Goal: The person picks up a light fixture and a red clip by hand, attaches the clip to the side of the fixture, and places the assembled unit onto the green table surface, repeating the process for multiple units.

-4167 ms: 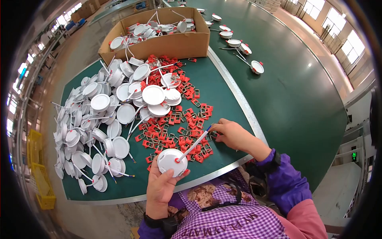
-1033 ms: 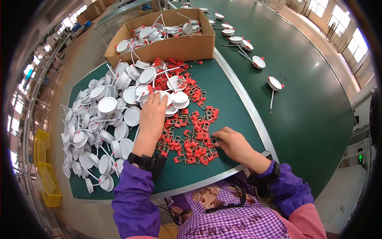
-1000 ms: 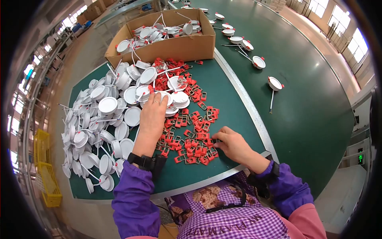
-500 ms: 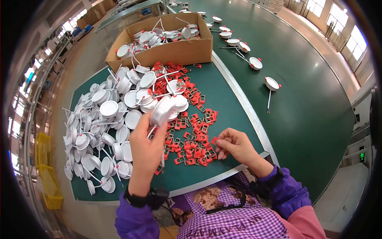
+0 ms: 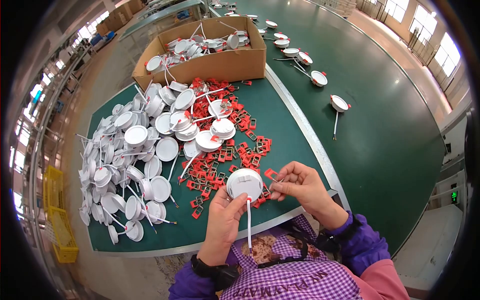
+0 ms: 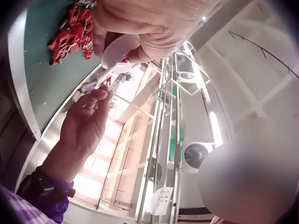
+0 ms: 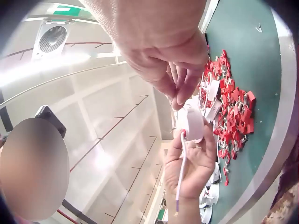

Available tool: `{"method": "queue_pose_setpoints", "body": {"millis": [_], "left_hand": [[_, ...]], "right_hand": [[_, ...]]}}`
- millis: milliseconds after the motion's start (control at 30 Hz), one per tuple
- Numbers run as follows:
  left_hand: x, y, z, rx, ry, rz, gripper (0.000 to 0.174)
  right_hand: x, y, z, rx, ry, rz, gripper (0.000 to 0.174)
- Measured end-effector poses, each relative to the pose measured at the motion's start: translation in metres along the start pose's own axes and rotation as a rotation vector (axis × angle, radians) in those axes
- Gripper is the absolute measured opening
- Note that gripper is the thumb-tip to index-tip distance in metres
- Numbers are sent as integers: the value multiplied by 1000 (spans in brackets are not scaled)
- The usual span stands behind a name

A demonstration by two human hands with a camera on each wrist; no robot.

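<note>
My left hand [image 5: 222, 225] holds a white round downlight [image 5: 244, 182] by its edge, thumb across its back. The back faces up, and a white cable [image 5: 249, 225] hangs from a red grommet toward the apron. Just right of it, my right hand [image 5: 306, 189] pinches a red spring clip [image 5: 271, 173] between thumb and fingers, close to the downlight's rim. In the right wrist view, the right fingertips [image 7: 177, 100] overlap the downlight's upper edge. The left wrist view shows the downlight [image 6: 120, 50] partly hidden by the left hand.
Loose red spring clips [image 5: 207, 172] are spread on the green table beyond the hands. A large heap of downlights [image 5: 117, 150] covers its left side. Behind stands a cardboard box [image 5: 215, 67] of downlights. Right of a metal edge [image 5: 305, 127], clipped downlights [image 5: 339, 103] line a green surface.
My left hand has brought a downlight from the heap toward me and turned its back up. My right hand has lifted a red clip from the pile. One more downlight stands on the right-hand surface.
</note>
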State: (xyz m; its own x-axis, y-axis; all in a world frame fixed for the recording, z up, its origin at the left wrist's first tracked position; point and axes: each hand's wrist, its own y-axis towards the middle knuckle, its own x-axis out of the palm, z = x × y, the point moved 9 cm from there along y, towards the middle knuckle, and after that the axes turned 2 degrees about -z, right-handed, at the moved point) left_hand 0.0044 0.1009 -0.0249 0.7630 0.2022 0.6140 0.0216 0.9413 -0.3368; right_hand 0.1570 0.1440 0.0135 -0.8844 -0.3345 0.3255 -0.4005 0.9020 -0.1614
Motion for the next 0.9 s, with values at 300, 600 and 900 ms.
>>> {"method": "queue_pose_setpoints", "body": {"millis": [300, 600, 900], "left_hand": [[8, -6, -16, -28, -40, -57, 37], [8, -7, -7, 174, 57, -22, 39], [7, -7, -5, 285, 188, -48, 36]], "right_hand": [[-3, -8, 6, -70, -221, 147, 12], [22, -22, -30, -493, -859, 228, 11], [22, -19, -6, -364, -694, 266, 10]]}}
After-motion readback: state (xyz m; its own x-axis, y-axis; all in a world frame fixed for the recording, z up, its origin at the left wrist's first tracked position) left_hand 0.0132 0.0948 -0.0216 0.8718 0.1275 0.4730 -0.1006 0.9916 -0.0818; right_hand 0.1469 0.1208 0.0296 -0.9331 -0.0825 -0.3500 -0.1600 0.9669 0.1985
